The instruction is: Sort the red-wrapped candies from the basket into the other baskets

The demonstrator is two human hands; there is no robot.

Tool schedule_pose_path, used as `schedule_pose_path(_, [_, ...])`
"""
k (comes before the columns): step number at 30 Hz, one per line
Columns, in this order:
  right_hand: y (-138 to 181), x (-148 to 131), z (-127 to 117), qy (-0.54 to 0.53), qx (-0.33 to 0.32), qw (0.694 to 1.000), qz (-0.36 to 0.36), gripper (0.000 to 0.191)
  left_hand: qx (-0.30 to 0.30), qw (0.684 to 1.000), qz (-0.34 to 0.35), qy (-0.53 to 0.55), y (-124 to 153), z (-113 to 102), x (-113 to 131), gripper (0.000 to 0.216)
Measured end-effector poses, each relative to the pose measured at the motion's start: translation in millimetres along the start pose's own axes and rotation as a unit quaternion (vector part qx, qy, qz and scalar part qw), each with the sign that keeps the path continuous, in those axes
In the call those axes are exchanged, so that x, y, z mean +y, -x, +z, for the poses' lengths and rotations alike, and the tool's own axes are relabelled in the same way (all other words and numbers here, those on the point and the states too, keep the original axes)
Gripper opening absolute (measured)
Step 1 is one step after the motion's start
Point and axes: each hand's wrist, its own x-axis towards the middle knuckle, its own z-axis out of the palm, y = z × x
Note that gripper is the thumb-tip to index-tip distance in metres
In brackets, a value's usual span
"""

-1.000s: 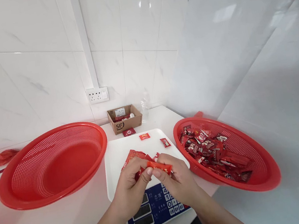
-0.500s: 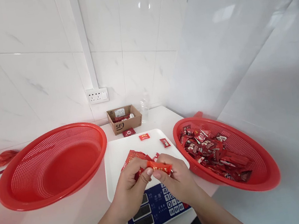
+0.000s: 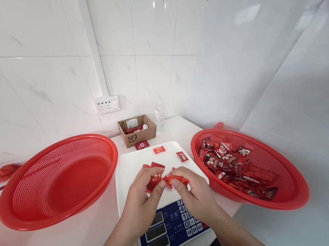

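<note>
Over the white pan of a digital scale [image 3: 126, 179], my right hand [image 3: 197, 188] pinches a small orange-red candy wrapper [image 3: 178, 178] between thumb and forefinger. My left hand [image 3: 142, 199] has its thumb and fingers curled at the wrapper's left end. Whatever is inside the wrapper cannot be made out. Behind the left fingers, a red patterned packet [image 3: 155, 180] lies on the pan, partly hidden. Farther back on the pan are a bright red packet [image 3: 159, 149] and a dark red packet [image 3: 182, 156].
A red perforated basket [image 3: 77, 182] stands on the left. Another red basket [image 3: 286, 162] at right contains many wrapped snacks [image 3: 233, 162]. Behind the scale are a small cardboard box [image 3: 141, 136], a maroon packet [image 3: 142, 145] and a clear plastic container [image 3: 159, 117]. Red netting [image 3: 0, 174] lies far left.
The wrapper has turned in my fingers and my hands have drawn slightly apart at its left end. More of the patterned packet behind shows between my left thumb and forefinger.
</note>
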Motion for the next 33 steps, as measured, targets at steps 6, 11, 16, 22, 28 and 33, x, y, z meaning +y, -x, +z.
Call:
schedule_pose_path(6, [-9.4, 26.3, -4.8, 0.011, 0.13, 0.989, 0.073, 0.029, 0.07, 0.995, -0.058, 0.049, -3.9, -17.2, -1.6, 0.03])
schedule_pose_path(11, [-20.4, 62.0, 7.6, 0.031, 0.135, 0.983, 0.117, 0.034, 0.08, 0.992, -0.068, 0.067, -5.0, -21.4, -2.2, 0.029])
schedule_pose_path(16, [-27.0, 73.1, 15.0, 0.053, 0.091, 0.984, 0.144, 0.035, 0.07, 0.992, -0.072, 0.07, -4.7, -20.0, -2.4, 0.029])
schedule_pose_path(22, [-39.0, 71.8, 9.7, 0.073, 0.03, 0.983, 0.167, 0.037, 0.061, 0.993, -0.077, 0.065, -6.0, -20.1, -0.4, 0.027])
schedule_pose_path(28, [-37.6, 77.4, 5.5, 0.128, 0.017, 0.972, 0.198, 0.04, 0.047, 0.995, -0.075, 0.056, -5.7, -18.6, -3.6, 0.027])
schedule_pose_path(33, [-25.6, 68.0, 4.7, 0.126, -0.038, 0.979, 0.158, 0.031, 0.064, 0.989, -0.09, 0.097, -6.5, -15.2, -8.8, 0.042])
